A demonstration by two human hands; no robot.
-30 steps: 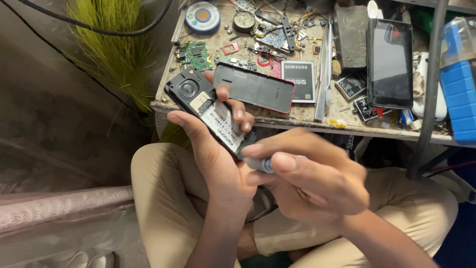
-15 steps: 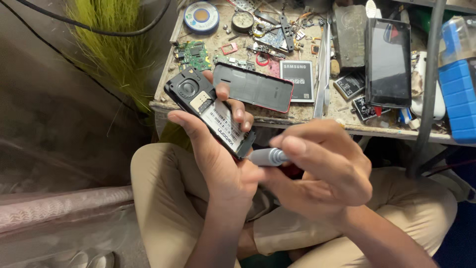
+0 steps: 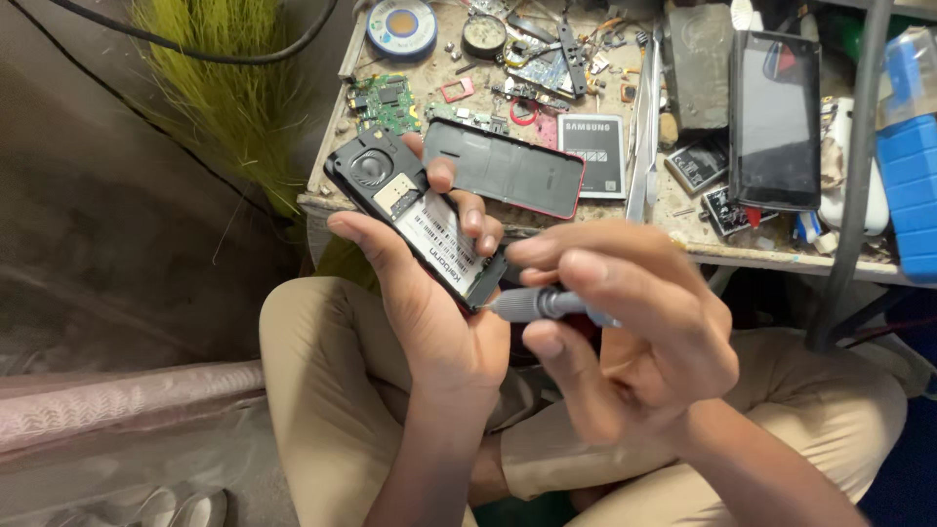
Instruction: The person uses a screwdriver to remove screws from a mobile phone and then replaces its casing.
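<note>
Opened phone (image 3: pixel 415 220), back up, centre frame, cradled in left hand (image 3: pixel 429 303), fingers wrapped round both edges. Right hand (image 3: pixel 625 322) closed on grey screwdriver (image 3: pixel 542 304), tip at phone's lower corner. Back cover (image 3: pixel 505 168) already off, lying on workbench (image 3: pixel 327 171) just above phone. Battery bay empty; loose battery (image 3: pixel 592 154) beside cover. Judgement: disassembly under way, inner frame not yet lifted. Further right: black smartphone (image 3: pixel 776 119); green circuit board (image 3: pixel 383 102) upper centre.
</note>
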